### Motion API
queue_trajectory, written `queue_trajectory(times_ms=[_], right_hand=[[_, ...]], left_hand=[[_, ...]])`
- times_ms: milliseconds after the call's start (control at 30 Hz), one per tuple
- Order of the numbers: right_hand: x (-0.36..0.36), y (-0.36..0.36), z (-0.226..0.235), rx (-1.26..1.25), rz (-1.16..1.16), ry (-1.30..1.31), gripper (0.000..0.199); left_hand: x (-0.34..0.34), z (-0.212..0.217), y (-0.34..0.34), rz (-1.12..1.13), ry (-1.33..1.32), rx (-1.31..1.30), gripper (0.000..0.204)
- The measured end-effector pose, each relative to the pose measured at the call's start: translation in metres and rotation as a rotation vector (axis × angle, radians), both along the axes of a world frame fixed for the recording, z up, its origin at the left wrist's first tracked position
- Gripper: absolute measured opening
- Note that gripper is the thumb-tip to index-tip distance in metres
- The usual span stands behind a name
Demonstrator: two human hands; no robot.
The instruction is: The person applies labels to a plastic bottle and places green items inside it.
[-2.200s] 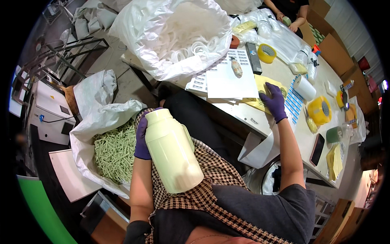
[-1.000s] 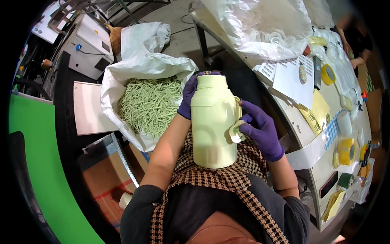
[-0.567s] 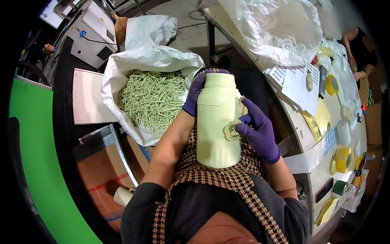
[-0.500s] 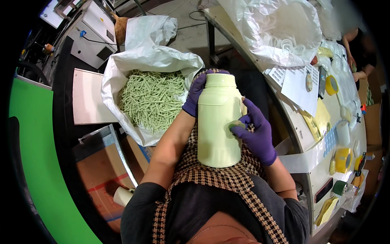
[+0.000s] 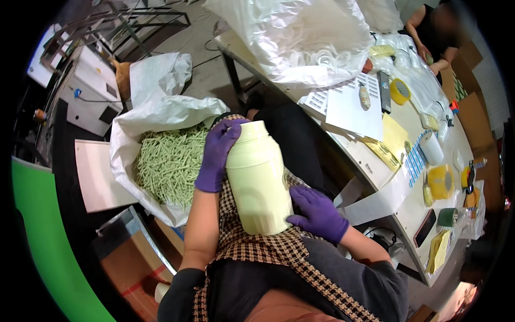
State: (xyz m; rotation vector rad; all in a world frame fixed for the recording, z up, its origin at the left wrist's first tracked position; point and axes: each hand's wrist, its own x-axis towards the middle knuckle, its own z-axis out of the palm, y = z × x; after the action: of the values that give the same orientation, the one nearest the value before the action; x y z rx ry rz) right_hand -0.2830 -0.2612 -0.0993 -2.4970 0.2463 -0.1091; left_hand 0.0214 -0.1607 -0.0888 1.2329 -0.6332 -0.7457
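Note:
A pale yellow plastic thermos flask body (image 5: 259,185) leans over my lap, its neck tilted to the left. My left hand (image 5: 217,153), in a purple glove, grips it at the upper left by the neck, with the fingertips partly hidden. At its lower right side, my right hand (image 5: 321,216), also gloved in purple, holds it with the thumb by the base and the fingers along the side. The flask's far side is out of sight. Beneath it lies my brown-and-black checked apron (image 5: 257,247).
A white sack (image 5: 126,147) of pale green sticks (image 5: 171,163) stands at my left. The table on the right holds a sack of clear rings (image 5: 316,59), papers (image 5: 354,110), yellow tape rolls (image 5: 441,181) and a phone (image 5: 425,228). Another person (image 5: 429,40) sits at the far right.
The flask has tilted, its neck to the left. My right hand has moved down to its lower side; the small translucent round thing at its fingers is out of sight. The view has shifted right.

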Motion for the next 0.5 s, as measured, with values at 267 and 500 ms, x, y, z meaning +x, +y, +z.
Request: queue_trajectory(times_ms=[267, 500], right_hand=[[0.004, -0.187, 0.069, -0.207, -0.635, -0.453, 0.034], [0.034, -0.099, 0.071, 0.194, -0.308, -0.456, 0.029]], left_hand=[[0.009, -0.031, -0.05, -0.053, -0.632, 0.372, 0.037], [0.026, -0.05, -0.012, -0.199, 0.215, -0.245, 0.047]])
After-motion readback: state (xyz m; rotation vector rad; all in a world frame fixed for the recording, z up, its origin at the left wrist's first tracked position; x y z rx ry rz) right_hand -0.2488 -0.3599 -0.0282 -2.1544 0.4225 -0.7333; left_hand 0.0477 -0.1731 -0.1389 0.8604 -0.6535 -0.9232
